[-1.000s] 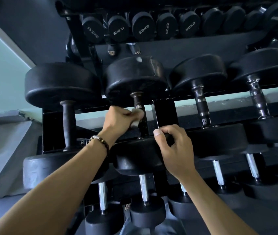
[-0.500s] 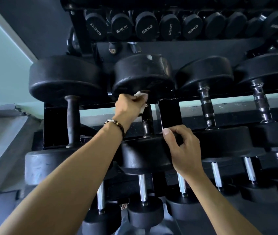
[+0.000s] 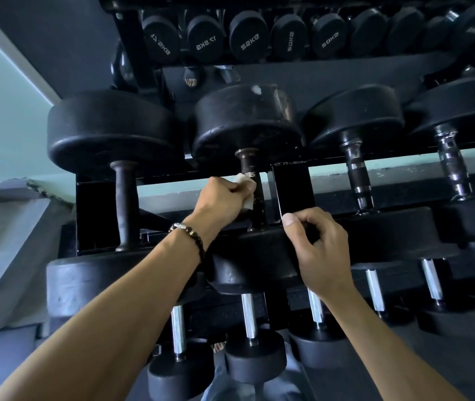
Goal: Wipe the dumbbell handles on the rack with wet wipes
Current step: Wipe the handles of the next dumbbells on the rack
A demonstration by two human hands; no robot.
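From the head camera, the left hand (image 3: 224, 198) reaches up from the lower left of the frame to the centre, its forearm stretched diagonally and a beaded bracelet (image 3: 190, 235) round the wrist. Its fingers are curled round a white wet wipe (image 3: 245, 188) and press it against the dark handle (image 3: 252, 180) of the second dumbbell from the left in the middle row, roughly halfway along the bar. The right hand (image 3: 320, 250) comes up from the lower right, wrist bent; its curled fingers and thumb grip the edge of the near head (image 3: 253, 261) of that same dumbbell, right of centre in the frame, just below a black bracket of the rack (image 3: 291, 192).

In the middle row four large dumbbells show: two with dark, dull handles at left and centre, two with chrome-banded handles at the right. Along the top of the frame a further row shows its round end faces, five with readable white weight markings and more, unmarked or blurred, running off to the upper right. Along the bottom, at least six smaller dumbbells with bright metal handles can be counted; those at the far right are partly cut off.
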